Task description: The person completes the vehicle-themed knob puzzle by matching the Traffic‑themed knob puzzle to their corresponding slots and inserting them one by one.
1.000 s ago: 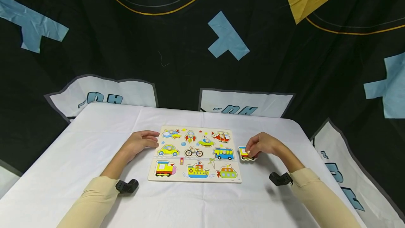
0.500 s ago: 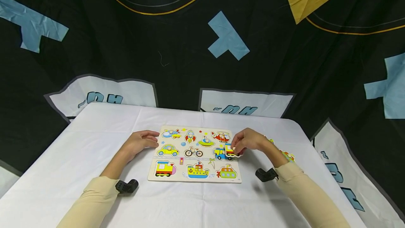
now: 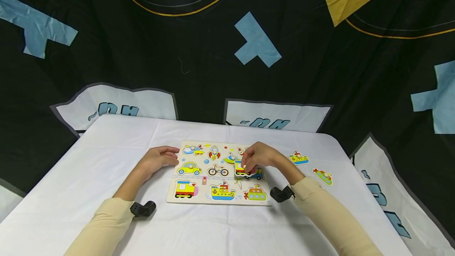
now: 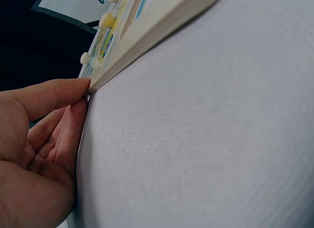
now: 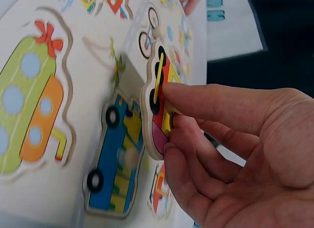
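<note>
My right hand [image 3: 262,155] pinches a wooden train puzzle piece [image 3: 238,166] by its knob, above the right part of the peg puzzle board [image 3: 204,197]. In the right wrist view the train piece [image 5: 158,113] is tilted on edge, close beside the bus piece [image 5: 110,162] set in the board. Fingers of my left hand [image 3: 155,161] touch the board's left edge; in the left wrist view its fingertips are right at the corner [image 4: 93,86]. A printed train recess [image 3: 185,189] lies at the board's lower left, beside the ship recess [image 3: 222,191] and submarine recess [image 3: 255,193].
Right of the board, a loose ship piece [image 3: 298,158] and a submarine piece [image 3: 322,177] lie on the white cloth [image 3: 199,228]. Car [image 3: 189,168], bicycle [image 3: 217,170] and several other knobbed pieces sit in the board. A black curtain [image 3: 199,58] hangs behind the table.
My right hand has carried the train piece left, from the cloth beside the board to above the bus piece. The loose ship and submarine have come into view. The left hand has stayed put.
</note>
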A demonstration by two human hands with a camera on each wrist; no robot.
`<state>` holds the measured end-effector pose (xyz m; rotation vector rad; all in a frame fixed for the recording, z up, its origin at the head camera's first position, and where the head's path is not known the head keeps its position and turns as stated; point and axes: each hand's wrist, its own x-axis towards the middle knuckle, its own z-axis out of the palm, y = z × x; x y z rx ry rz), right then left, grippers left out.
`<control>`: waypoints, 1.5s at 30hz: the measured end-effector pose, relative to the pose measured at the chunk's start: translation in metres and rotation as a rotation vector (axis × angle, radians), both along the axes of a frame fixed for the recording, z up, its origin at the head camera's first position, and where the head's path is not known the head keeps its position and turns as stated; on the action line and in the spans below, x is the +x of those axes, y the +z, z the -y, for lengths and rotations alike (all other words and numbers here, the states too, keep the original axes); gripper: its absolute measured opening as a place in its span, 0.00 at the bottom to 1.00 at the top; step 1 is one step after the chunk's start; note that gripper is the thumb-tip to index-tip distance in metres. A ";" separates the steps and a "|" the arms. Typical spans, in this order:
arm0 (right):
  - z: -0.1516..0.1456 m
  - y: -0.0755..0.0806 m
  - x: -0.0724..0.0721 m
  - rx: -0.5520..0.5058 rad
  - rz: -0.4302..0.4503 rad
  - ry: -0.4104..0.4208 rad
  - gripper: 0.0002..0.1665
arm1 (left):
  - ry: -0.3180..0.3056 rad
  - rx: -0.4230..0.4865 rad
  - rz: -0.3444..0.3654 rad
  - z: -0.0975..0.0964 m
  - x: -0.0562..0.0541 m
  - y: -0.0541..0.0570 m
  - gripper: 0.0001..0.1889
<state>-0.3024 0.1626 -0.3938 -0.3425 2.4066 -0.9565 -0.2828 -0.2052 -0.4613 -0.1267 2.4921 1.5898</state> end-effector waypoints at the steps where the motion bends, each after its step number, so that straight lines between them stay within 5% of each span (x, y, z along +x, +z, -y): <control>1: 0.003 0.000 0.000 0.012 -0.004 0.009 0.08 | -0.001 -0.002 0.000 0.000 0.000 0.000 0.28; 14: 0.045 0.001 0.004 0.074 -0.005 0.121 0.06 | 0.009 -0.020 0.009 -0.001 0.001 0.002 0.27; 45: 0.119 -0.009 0.021 0.034 -0.068 0.278 0.06 | 0.013 -0.013 0.009 -0.001 -0.001 0.000 0.27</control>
